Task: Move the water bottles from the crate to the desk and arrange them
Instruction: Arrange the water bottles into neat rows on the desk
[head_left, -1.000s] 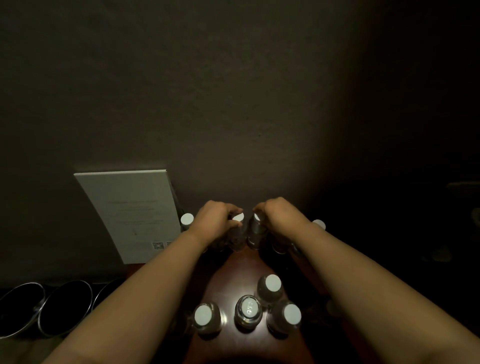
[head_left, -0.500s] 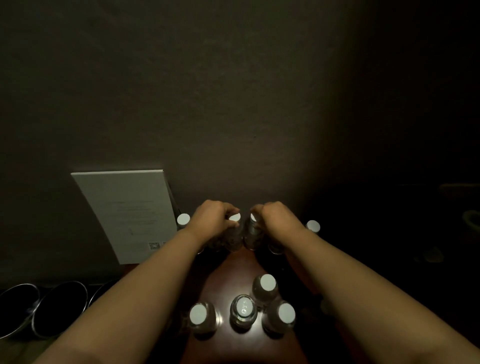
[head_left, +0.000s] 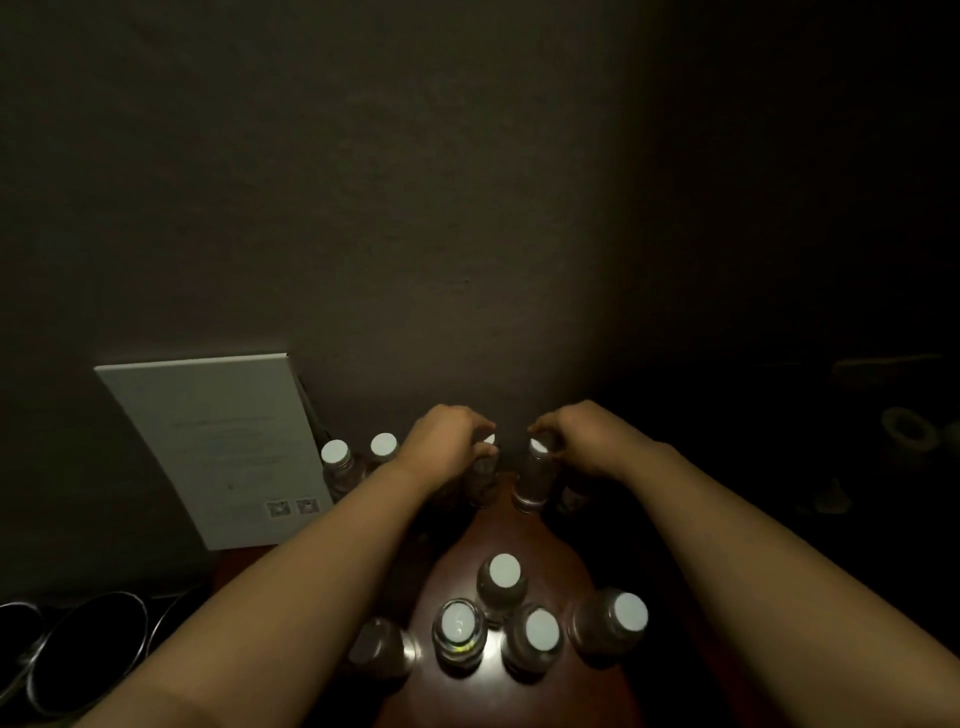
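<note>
On the desk, fingers grip bottle caps

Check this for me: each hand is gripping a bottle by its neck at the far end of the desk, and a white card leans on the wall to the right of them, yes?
Not quite. The head view shows the white card on the left, not the right. The left hand and right hand do each grip a bottle.

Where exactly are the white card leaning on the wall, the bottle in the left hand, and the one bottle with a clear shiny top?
white card (head_left: 223, 447): head view, middle of its face.
bottle in the left hand (head_left: 483, 480): head view, its body below the fingers.
clear-topped bottle (head_left: 458, 623): head view, its cap.
</note>
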